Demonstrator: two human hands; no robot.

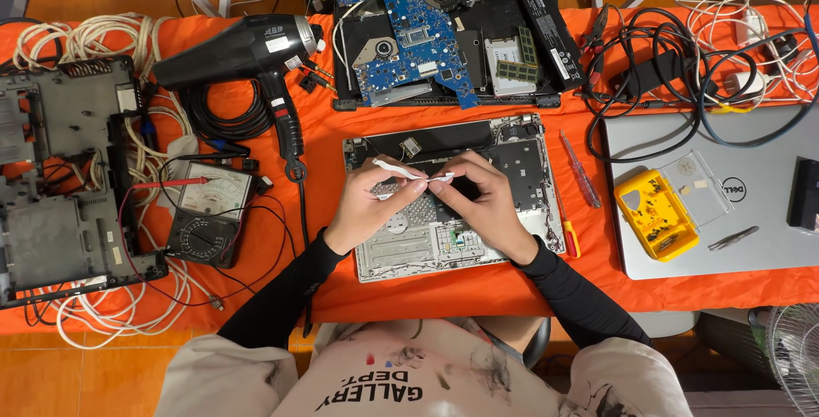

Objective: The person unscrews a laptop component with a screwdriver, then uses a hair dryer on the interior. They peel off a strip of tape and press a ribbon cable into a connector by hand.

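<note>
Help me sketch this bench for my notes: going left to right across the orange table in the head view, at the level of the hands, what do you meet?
Dark laptop base panel → analogue multimeter → left hand → right hand, both over the silver laptop chassis → red screwdriver → yellow parts box → tweezers on the closed silver laptop.

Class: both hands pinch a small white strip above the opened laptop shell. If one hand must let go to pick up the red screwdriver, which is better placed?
Probably the right hand: the red screwdriver lies just to its right, beside the laptop shell.
</note>
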